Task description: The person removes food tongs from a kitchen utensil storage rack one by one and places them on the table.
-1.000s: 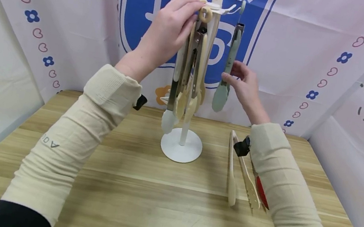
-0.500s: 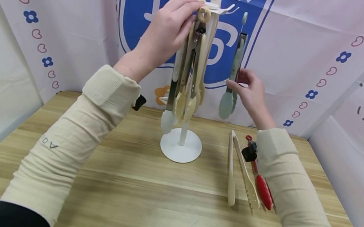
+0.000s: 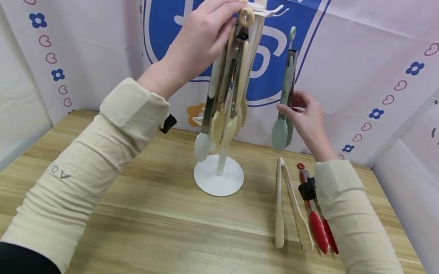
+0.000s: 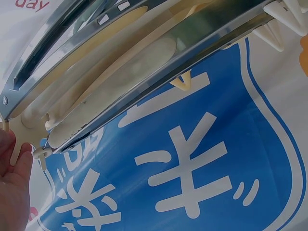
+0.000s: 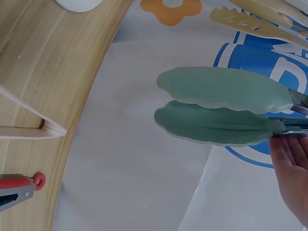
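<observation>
My right hand grips green tongs around the handle, right of a white rack and apart from it. They hang upright, loop up, and in the right wrist view their two scalloped tips stand slightly apart. My left hand holds the rack's top, its fingers curled beside a pale yellow tongs' ring. The exact grip is partly hidden. Below that hand hang yellow tongs and white-tipped tongs; several metal handles crowd the left wrist view.
The rack stands on a round white base on the wooden table. To the right lie beige tongs, spread in a V, and red tongs. A printed cloth hangs behind.
My right hand has brought the green tongs down and to the right, away from the rack's hook. The red tongs have come into fuller view. My left hand stays at the rack's top.
</observation>
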The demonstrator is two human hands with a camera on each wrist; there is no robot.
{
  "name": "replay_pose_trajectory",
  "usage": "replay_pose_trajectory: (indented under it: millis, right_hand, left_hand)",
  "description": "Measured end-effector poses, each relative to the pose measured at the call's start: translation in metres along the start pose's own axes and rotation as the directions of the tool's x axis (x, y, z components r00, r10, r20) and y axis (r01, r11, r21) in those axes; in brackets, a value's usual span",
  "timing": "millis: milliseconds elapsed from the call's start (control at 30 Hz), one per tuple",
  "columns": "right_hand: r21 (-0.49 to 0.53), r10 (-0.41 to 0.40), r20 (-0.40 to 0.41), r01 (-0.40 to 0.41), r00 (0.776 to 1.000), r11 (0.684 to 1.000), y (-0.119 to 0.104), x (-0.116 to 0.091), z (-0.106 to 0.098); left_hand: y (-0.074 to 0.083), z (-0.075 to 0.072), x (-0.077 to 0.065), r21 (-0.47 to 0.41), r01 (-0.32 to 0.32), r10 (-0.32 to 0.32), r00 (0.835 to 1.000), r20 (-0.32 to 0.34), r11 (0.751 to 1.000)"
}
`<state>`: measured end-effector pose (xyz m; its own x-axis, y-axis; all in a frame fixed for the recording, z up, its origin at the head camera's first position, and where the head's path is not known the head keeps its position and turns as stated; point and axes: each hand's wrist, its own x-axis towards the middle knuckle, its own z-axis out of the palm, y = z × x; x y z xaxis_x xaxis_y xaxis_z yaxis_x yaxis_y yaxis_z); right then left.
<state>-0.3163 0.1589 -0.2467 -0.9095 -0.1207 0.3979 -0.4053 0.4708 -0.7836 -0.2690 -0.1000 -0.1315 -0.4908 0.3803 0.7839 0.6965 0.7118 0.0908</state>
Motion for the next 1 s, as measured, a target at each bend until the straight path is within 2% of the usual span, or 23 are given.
replay_pose_trajectory:
  millis: [600,1000]
  right_hand:
    - [-0.15,0.073,-0.011,-0.074,0.997,0.986,0.015,-0.012,-0.018]
    - [-0.256,0.069,0.0,-0.066,0.998,0.964,0.028,-0.021,-0.032]
  left_hand:
    - [0.0,0.0,0.0,-0.014,-0.003,0.003,1.0,-0.007,1.0]
    - [0.001,0.0,0.0,0.0,-0.002,0.002,1.0,-0.004,1.0]
